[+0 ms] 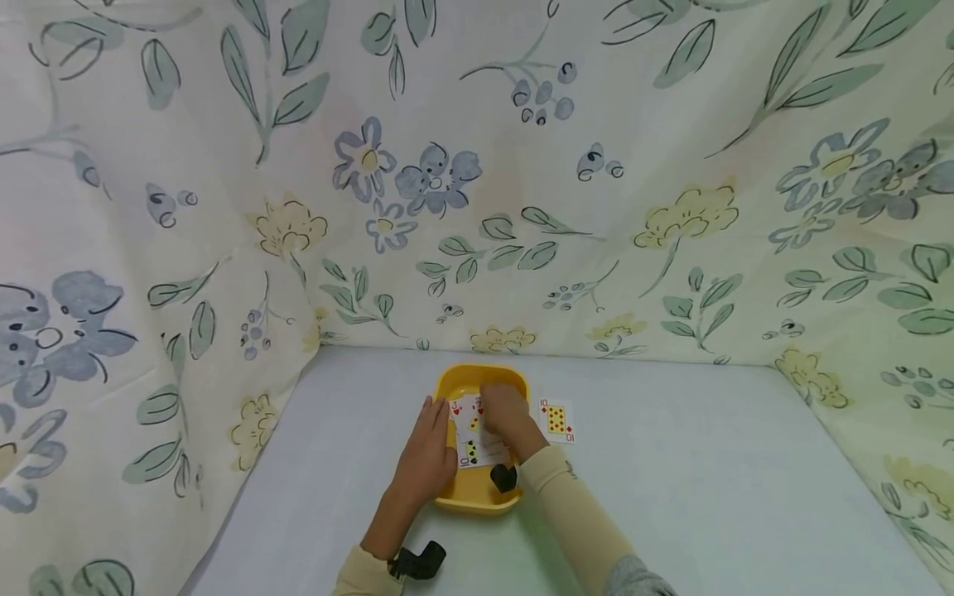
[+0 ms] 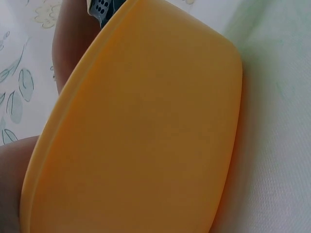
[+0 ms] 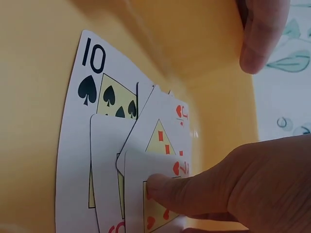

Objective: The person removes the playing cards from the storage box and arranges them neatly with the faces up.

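Note:
A yellow tray (image 1: 477,507) holds several overlapping playing cards. My right hand (image 1: 507,414) reaches into it. In the right wrist view its thumb (image 3: 170,191) presses on the face of a seven of hearts (image 3: 146,167), pinching it, with the other fingers mostly hidden underneath. Beneath that card lie a jack of hearts (image 3: 167,109) and a ten of spades (image 3: 73,145). My left hand (image 1: 428,455) rests along the tray's left rim with its fingers extended. The left wrist view is filled by the tray's outer wall (image 2: 141,121).
A ten of diamonds (image 1: 556,420) lies face up on the white table (image 1: 708,463), just right of the tray. Floral cloth (image 1: 492,207) hangs behind and at both sides. Black wrist cameras sit on both wrists, the right one (image 1: 503,478) over the tray.

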`<state>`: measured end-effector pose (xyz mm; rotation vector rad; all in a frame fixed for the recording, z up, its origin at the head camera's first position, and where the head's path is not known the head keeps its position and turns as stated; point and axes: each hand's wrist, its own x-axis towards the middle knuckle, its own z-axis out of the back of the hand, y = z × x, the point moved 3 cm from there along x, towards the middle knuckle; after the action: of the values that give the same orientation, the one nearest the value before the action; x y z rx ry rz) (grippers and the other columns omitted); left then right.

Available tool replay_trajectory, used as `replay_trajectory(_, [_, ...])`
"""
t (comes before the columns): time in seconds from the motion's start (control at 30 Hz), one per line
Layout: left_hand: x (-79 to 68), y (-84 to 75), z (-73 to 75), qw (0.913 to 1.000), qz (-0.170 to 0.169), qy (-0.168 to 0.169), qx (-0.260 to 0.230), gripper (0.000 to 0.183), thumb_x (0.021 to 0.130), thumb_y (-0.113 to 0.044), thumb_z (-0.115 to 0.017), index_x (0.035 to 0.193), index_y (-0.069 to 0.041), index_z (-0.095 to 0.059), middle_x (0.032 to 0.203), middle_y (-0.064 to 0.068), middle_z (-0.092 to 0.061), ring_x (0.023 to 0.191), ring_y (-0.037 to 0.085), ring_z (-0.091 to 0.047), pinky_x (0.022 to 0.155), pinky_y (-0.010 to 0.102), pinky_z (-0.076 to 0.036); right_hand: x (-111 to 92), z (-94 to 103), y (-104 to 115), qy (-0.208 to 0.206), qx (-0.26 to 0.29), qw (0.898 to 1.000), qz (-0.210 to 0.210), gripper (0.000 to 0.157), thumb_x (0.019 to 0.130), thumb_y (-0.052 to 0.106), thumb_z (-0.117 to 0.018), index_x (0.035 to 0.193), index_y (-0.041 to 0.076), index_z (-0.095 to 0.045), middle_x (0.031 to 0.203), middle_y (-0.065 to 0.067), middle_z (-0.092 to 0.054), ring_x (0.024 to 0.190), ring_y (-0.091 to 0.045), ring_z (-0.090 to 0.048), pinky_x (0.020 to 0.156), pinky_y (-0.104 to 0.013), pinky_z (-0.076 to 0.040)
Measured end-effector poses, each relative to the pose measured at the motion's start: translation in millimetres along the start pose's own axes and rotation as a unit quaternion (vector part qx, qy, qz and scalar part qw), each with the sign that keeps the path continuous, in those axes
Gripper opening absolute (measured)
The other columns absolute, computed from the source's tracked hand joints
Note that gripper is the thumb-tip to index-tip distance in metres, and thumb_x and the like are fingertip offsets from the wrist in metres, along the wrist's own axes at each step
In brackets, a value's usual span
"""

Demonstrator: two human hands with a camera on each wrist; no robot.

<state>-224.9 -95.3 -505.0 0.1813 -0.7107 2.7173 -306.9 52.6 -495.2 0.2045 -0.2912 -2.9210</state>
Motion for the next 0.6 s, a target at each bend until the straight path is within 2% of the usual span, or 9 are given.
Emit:
replay_trajectory(0.3, [-1.0, -0.2, -1.7, 1.0, -0.006, 0.001, -0.004, 0.067, 0.094, -0.006, -0.056, 0.156, 0.008, -0.033, 0.163, 0.02, -0.031, 0.155, 0.034, -0.018, 0.122, 0.049, -0.023, 0.4, -5.2, -1.7, 0.001, -0.01, 1.0, -0.013, 0.024, 0.085, 0.012, -0.08, 0.104, 0.009, -0.065, 0.094, -0.009, -0.056, 0.09, -0.028, -0.05, 0.087, -0.041, -0.05])
replay_trajectory(0.43, [-0.2, 0.2, -2.4, 1.0, -0.004, 0.005, 0.002, 0.067, 0.095, -0.007, -0.056, 0.156, 0.007, -0.033, 0.164, 0.019, -0.031, 0.155, 0.034, -0.017, 0.123, 0.049, -0.022, -1.9, -3.4, -0.6, -0.001, 0.0, 1.0, -0.027, 0.035, 0.083, 0.012, -0.082, 0.113, 0.008, -0.064, 0.108, -0.016, -0.052, 0.096, -0.033, -0.05, 0.085, -0.046, -0.052])
replay_trajectory(0.6, [0.6, -0.3, -2.0, 1.0, 0.004, 0.006, 0.004, 0.067, 0.096, -0.006, -0.056, 0.156, 0.007, -0.032, 0.164, 0.019, -0.03, 0.155, 0.033, -0.017, 0.122, 0.049, -0.022, -2.6, -2.4, -0.6, -0.029, 0.04, 0.998, -0.032, 0.048, 0.082, 0.005, -0.082, 0.126, 0.008, -0.062, 0.123, -0.021, -0.046, 0.1, -0.037, -0.052, 0.083, -0.047, -0.054])
